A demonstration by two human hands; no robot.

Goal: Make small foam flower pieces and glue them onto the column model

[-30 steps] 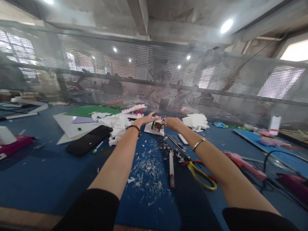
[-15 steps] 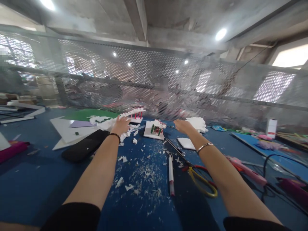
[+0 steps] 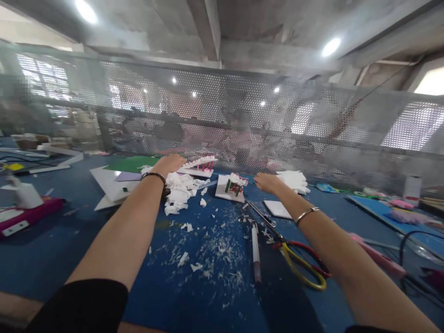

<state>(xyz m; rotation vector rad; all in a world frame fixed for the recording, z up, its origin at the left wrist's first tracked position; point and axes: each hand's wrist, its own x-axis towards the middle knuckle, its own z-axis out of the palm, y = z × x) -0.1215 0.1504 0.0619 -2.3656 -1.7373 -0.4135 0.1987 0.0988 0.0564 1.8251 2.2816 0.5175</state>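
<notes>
My left hand [image 3: 169,163] reaches over the back of the white scrap pile [image 3: 180,188], its fingers curled downward. What they grip, if anything, is hidden. Just right of it stands a small white model with red posts [image 3: 205,165]. My right hand [image 3: 266,181] is closed in a pinch above the table, and a thin dark tip points left from it, too small to name. Between the hands sits a little model with green posts [image 3: 233,186] on a white base. A stack of white sheets [image 3: 294,181] lies beyond my right wrist.
Scissors [image 3: 301,266], a pen [image 3: 255,252] and a white foam piece [image 3: 277,209] lie near my right arm. A pink glue gun [image 3: 378,256] is farther right. White crumbs cover the blue table [image 3: 194,305]. A perforated metal screen [image 3: 215,115] rises behind.
My left hand has moved left and away from me, uncovering more of the scrap pile and the red-posted model. My right hand stays nearly in place. The view has turned slightly left.
</notes>
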